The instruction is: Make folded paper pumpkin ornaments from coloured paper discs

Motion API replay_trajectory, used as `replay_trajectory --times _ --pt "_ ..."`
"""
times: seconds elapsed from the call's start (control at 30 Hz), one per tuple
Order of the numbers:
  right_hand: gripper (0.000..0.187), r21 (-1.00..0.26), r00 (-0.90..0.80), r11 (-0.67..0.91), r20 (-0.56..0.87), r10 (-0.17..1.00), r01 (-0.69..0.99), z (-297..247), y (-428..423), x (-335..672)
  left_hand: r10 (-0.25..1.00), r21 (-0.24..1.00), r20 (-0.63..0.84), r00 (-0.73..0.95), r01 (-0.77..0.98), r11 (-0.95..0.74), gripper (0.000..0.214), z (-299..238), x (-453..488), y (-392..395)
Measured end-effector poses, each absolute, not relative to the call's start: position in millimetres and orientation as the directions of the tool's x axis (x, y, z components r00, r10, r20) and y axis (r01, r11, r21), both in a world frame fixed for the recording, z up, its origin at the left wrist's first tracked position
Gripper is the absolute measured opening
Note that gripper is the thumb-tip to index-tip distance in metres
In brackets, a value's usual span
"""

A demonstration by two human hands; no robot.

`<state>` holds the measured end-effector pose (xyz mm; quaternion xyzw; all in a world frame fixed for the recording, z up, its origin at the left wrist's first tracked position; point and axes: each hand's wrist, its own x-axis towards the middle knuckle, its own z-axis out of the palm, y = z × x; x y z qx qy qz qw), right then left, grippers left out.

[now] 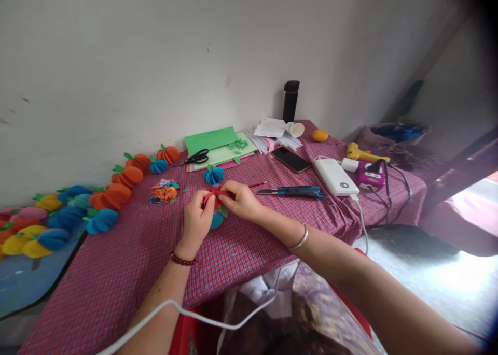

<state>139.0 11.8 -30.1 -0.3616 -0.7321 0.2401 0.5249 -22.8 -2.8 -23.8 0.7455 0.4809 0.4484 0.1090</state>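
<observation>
A red paper piece (213, 191) is pinched between my two hands, just above the checked tablecloth. My left hand (197, 215) is closed on its left side, and my right hand (241, 199) grips its right side with thumb and fingertips. Part of the red paper is hidden by my fingers. Below it lie a blue paper disc (217, 220) and a small green paper leaf (224, 211). Just beyond my hands sits a blue folded-paper pumpkin (213, 175) with a green leaf on top. A red pencil (259, 183) lies behind my right hand.
Paper pumpkins (111, 195) line the left side beside a pile of paper scraps (164, 191). Black scissors (198, 157) rest on green sheets (212, 140). Rightward are utility knives (299, 192), a phone (291, 159), a power bank (335, 176), a glue gun (365, 154) and a black flask (290, 102).
</observation>
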Motion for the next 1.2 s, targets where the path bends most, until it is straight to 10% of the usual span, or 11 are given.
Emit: replay_trajectory --times 1.2 --pt "0.013 -0.773 -0.187 0.562 0.530 0.827 0.295 -28.6 11.5 140.7 0.851 0.564 0.472 0.230 0.664 -0.492 0.023 -28.4 -21.9 1.7"
